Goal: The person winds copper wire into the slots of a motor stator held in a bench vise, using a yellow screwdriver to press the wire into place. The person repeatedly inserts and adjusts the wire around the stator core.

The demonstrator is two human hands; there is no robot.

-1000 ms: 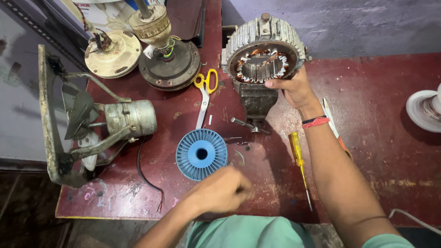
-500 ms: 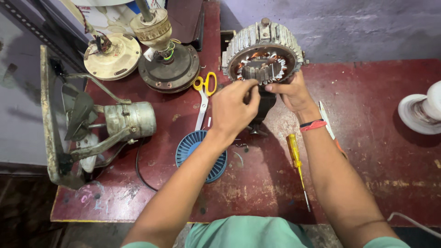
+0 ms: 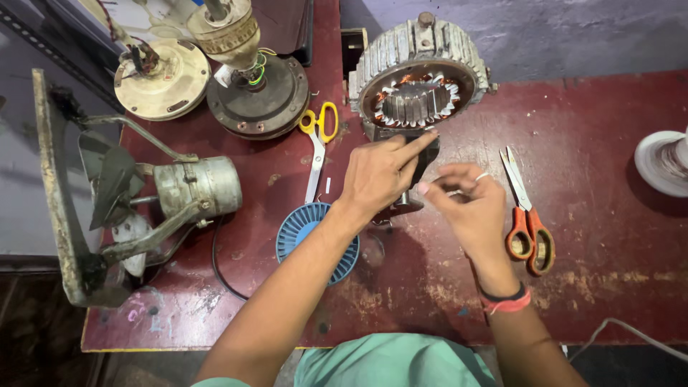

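A dark red worktop (image 3: 609, 107) carries everything here. On its left side stands the biggest piece, a grimy exhaust fan (image 3: 143, 201) in a bent metal frame, its cylindrical motor lying sideways. At the far edge, left of centre, sit a cream-coloured round motor cover (image 3: 161, 82) and, just beside it, a dark round motor base (image 3: 261, 93) with a ribbed brass-coloured shaft and coloured wires rising from it.

The ribbed grey motor stator (image 3: 419, 72) stands tilted at the far middle of the worktop, its open face showing copper windings around a slotted core. It lies just beyond both hands. The left hand (image 3: 383, 172) is directly below it, index finger stretched out and pointing up at the stator's lower rim, the other fingers curled loosely; whether the fingertip touches the metal cannot be told. The right hand (image 3: 473, 204) is a little nearer the person and to the right, apart from the stator, its thumb and fingers pinched together on something too thin to make out, with a ring on one finger and a red and black band at the wrist.

A blue ribbed plastic fan disc (image 3: 315, 236) lies partly under the left forearm. Yellow-handled scissors (image 3: 319, 140) lie left of the stator, and orange-handled scissors (image 3: 527, 215) lie just right of the right hand. A white round object (image 3: 663, 161) sits at the right edge.
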